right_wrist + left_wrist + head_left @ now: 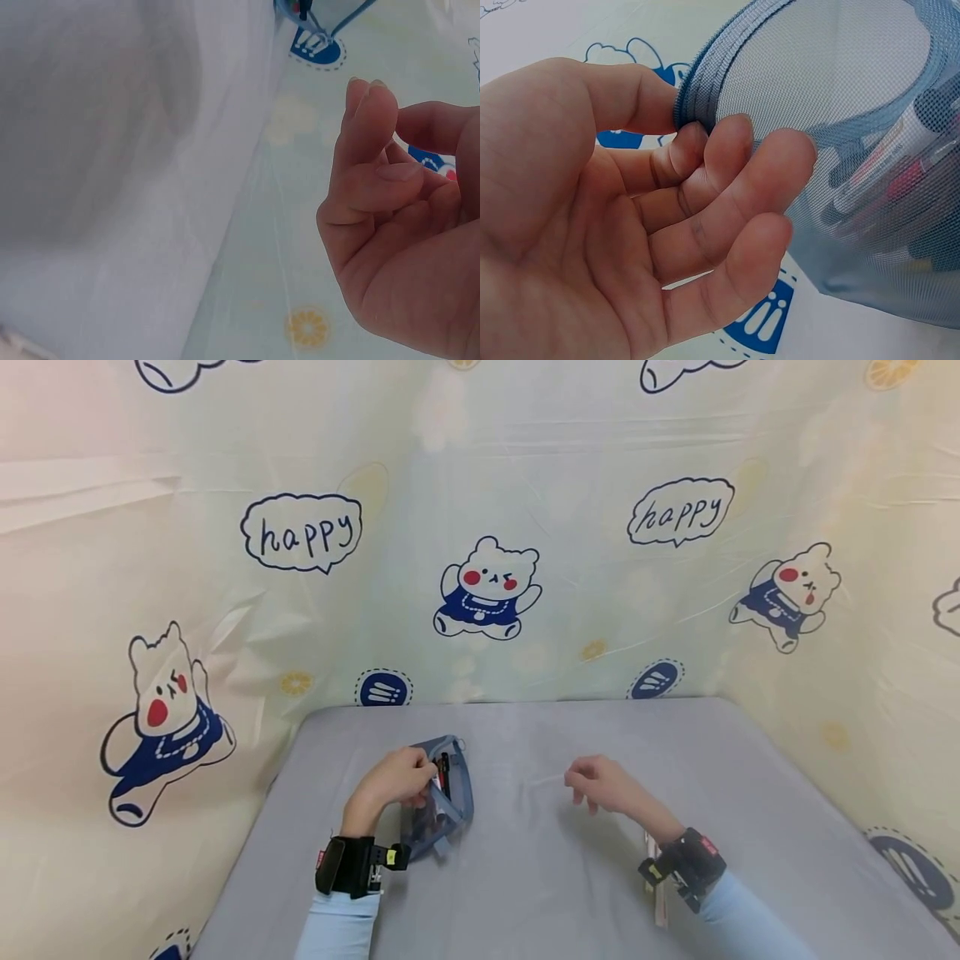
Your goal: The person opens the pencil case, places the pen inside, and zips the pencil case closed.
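Note:
A blue mesh pencil case [467, 785] with a zipped opening lies on the left part of the table. My left hand [397, 779] pinches its zipper edge [731, 49] between thumb and fingers, and the other fingers curl loosely below. Through the mesh several pens [900, 161] show, with dark, white and red parts. Over the table to the right of the case, my right hand [606, 783] hovers with loosely bent fingers. Its thumb is close to the fingertips in the right wrist view, and I see nothing held there.
Slim pale sticklike items [660, 897] lie on the table under the right wrist, partly hidden by its strapped camera. A grey cloth [517, 877] covers the table. Behind and at both sides hangs a patterned curtain [570, 585] with printed bears.

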`<state>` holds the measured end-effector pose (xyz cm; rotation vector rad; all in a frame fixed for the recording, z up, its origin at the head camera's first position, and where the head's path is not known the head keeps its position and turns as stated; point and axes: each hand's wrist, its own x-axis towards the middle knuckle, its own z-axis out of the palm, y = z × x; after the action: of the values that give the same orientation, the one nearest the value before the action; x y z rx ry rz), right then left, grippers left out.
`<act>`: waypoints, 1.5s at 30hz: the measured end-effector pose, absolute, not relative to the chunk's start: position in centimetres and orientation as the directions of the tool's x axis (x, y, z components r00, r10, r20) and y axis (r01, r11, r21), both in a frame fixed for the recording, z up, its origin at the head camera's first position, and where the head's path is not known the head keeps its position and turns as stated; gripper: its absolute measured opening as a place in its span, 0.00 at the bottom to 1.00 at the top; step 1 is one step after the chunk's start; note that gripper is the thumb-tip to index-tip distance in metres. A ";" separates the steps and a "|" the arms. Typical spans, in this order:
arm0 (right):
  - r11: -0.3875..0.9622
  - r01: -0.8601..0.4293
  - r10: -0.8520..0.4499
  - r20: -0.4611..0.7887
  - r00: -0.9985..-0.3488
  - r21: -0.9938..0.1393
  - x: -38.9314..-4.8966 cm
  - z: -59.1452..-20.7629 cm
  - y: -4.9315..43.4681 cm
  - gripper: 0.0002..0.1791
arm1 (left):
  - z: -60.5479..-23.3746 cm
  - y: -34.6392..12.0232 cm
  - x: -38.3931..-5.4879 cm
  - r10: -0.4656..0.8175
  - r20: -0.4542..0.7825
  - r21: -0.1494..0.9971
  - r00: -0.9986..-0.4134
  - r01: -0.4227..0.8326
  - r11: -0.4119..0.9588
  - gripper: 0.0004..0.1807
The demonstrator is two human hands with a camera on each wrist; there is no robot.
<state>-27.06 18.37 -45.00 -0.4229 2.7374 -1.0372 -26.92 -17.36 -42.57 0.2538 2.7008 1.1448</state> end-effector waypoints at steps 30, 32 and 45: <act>0.885 -0.081 -0.185 -0.185 -0.965 -0.458 -24.6 -44.6 26.9 0.14 | -42.3 -17.9 -27.2 0.259 -0.103 0.723 -0.960 0.107 0.682 0.12; 0.898 -0.054 -0.159 -0.208 -0.965 -0.437 -24.5 -45.1 27.5 0.13 | -42.3 -17.9 -27.1 0.261 -0.103 0.725 -0.960 0.107 0.680 0.12; 0.934 0.005 -0.099 -0.272 -0.957 -0.358 -23.1 -47.1 28.7 0.13 | -42.3 -17.8 -27.1 0.262 -0.107 0.717 -0.959 0.108 0.688 0.12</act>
<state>-23.14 28.70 -47.11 -0.0694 2.8030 -0.5208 -27.15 -17.79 -42.29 0.2990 2.6983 1.1276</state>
